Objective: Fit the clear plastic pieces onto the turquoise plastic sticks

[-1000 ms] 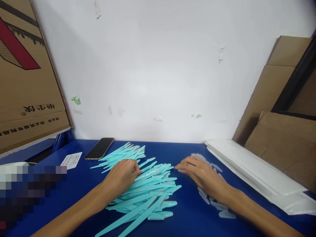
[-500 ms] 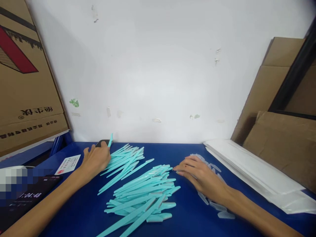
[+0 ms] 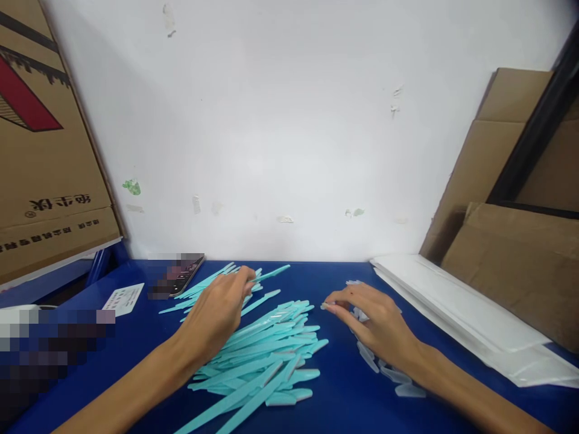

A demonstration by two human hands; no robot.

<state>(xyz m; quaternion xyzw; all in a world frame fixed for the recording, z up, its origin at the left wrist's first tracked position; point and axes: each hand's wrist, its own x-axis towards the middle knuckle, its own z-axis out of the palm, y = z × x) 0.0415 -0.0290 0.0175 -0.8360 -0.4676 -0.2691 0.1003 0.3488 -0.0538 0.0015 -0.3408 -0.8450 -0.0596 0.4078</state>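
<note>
My left hand (image 3: 221,304) is closed on a turquoise eyebrow razor (image 3: 275,272), whose end points up and to the right above the far pile. My right hand (image 3: 373,313) pinches a small translucent blade cap (image 3: 324,306) between thumb and fingertips. Beneath that hand lie several more translucent caps (image 3: 411,391), partly covered by it. A near pile of turquoise razors (image 3: 257,355) spreads between the two forearms. Behind it, the far pile of razors (image 3: 205,283) is partly hidden by my left hand. A gap separates the held razor from the held cap.
White flat sleeves (image 3: 452,307) lie along the right side, beside folded cardboard (image 3: 515,259). On the left are a printed card (image 3: 124,299), a phone (image 3: 187,274) and a large carton (image 3: 49,150). A white wall (image 3: 289,132) closes off the back of the blue table (image 3: 339,392).
My left hand has moved right from beside the phone, carrying the razor, which now tilts toward the right. My right hand has lifted slightly with a cap showing at its fingertips.
</note>
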